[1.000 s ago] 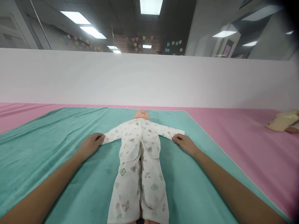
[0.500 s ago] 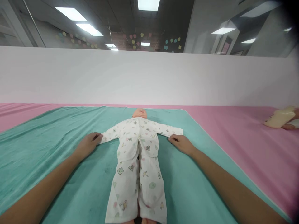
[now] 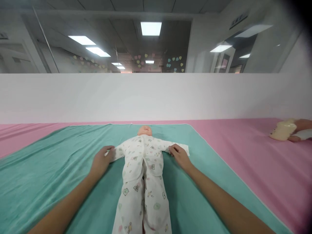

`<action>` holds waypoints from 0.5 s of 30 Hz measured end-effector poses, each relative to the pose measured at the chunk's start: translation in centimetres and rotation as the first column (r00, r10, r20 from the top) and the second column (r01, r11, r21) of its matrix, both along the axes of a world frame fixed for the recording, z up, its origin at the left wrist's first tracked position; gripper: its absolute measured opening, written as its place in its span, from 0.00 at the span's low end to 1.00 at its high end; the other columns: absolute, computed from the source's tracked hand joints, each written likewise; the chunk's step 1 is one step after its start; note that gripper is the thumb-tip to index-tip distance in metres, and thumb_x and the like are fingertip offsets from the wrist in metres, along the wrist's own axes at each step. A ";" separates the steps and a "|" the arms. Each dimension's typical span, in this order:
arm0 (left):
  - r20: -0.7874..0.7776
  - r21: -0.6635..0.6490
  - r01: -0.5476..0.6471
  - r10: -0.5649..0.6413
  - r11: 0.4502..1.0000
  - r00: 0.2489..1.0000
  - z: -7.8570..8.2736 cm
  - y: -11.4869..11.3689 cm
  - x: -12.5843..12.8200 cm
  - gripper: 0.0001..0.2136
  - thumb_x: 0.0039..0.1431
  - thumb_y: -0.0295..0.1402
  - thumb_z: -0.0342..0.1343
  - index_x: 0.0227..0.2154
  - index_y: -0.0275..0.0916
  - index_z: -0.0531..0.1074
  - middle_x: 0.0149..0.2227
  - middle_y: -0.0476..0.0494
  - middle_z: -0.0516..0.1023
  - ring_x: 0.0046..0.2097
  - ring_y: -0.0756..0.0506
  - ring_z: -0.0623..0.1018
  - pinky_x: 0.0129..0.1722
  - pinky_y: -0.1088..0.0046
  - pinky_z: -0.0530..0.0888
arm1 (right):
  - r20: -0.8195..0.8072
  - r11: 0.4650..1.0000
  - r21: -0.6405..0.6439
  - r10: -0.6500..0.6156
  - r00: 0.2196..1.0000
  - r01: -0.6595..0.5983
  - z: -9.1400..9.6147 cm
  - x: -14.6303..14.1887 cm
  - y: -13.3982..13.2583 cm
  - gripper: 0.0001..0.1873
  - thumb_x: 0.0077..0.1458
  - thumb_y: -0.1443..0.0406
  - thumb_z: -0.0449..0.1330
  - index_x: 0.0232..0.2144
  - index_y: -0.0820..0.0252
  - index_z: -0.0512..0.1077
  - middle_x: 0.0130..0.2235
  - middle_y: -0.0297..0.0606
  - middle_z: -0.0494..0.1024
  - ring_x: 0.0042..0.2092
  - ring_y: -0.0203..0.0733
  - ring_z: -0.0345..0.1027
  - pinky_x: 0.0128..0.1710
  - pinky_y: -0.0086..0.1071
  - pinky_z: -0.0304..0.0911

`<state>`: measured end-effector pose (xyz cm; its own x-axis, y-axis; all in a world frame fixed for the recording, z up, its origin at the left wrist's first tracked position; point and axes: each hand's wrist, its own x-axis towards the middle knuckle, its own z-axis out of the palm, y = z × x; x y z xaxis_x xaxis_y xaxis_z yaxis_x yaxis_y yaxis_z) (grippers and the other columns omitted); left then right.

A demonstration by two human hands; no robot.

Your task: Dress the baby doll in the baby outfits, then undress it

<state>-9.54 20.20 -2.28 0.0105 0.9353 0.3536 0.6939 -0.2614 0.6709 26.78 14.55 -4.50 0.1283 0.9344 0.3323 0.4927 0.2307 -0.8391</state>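
A baby doll (image 3: 144,130) lies on its back on a green blanket (image 3: 80,146), its head away from me. It wears a white printed top (image 3: 142,152) and matching trousers (image 3: 156,198), with both sleeves spread sideways. My left hand (image 3: 103,157) is closed on the end of the left-side sleeve, thumb and fingers pinching the cloth. On the other side, my right hand (image 3: 179,155) has its curled fingers on the right-side sleeve, short of the cuff, which sticks out past them. The doll's hands are hidden, and its feet are out of frame.
Under the blanket spreads a pink sheet (image 3: 255,146). At the far right sits a cream-coloured object (image 3: 284,130) beside part of another doll-like limb (image 3: 303,125). A white wall (image 3: 146,97) with windows above it rises behind the blanket.
My view has tilted up, so the scene sits lower. My left hand moved inward with the sleeve end, and my right hand shifted inward from near the cuff along the sleeve.
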 end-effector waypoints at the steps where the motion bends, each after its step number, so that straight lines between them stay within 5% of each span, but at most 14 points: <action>1: 0.040 0.018 0.054 -0.054 0.998 0.998 0.5 0.1 1.5 0.18 0.58 0.46 0.45 0.43 0.41 0.70 0.48 0.43 0.74 0.49 0.41 0.73 0.46 0.69 0.69 | 0.005 0.999 0.044 -0.009 1.000 0.009 0.8 -1.5 0.5 0.20 0.58 0.49 0.46 0.27 0.57 0.64 0.27 0.32 0.68 0.31 0.38 0.63 0.33 0.30 0.57; 4: 0.120 0.061 0.156 -0.162 0.986 0.980 2.2 1.0 6.4 0.15 0.59 0.41 0.45 0.42 0.41 0.71 0.48 0.44 0.74 0.49 0.43 0.73 0.49 0.68 0.68 | 0.175 0.997 0.077 -0.042 0.984 0.029 3.8 -6.1 2.7 0.22 0.60 0.49 0.41 0.32 0.57 0.65 0.31 0.33 0.71 0.34 0.38 0.65 0.34 0.29 0.58; 8: 0.136 0.065 0.286 -0.292 0.956 0.947 2.8 3.4 11.1 0.14 0.56 0.33 0.46 0.39 0.39 0.74 0.45 0.43 0.76 0.47 0.42 0.74 0.50 0.66 0.68 | 0.534 0.992 -0.098 -0.016 0.845 0.080 6.9 -10.5 5.9 0.26 0.59 0.48 0.40 0.31 0.58 0.69 0.32 0.39 0.76 0.34 0.42 0.68 0.31 0.32 0.58; 15: 0.098 0.123 0.404 -0.416 0.906 0.904 -0.1 5.8 10.6 0.16 0.55 0.29 0.46 0.45 0.39 0.73 0.50 0.42 0.73 0.53 0.43 0.68 0.56 0.63 0.61 | 0.712 0.975 -0.199 0.074 0.698 0.100 7.6 -12.6 7.7 0.21 0.58 0.57 0.45 0.33 0.60 0.75 0.39 0.46 0.78 0.41 0.49 0.70 0.35 0.35 0.59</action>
<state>1.08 25.97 -2.39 0.3379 0.8180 0.4654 0.4274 -0.5740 0.6985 14.16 22.29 3.13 -0.0529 0.9902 0.1291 0.9617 0.0853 -0.2604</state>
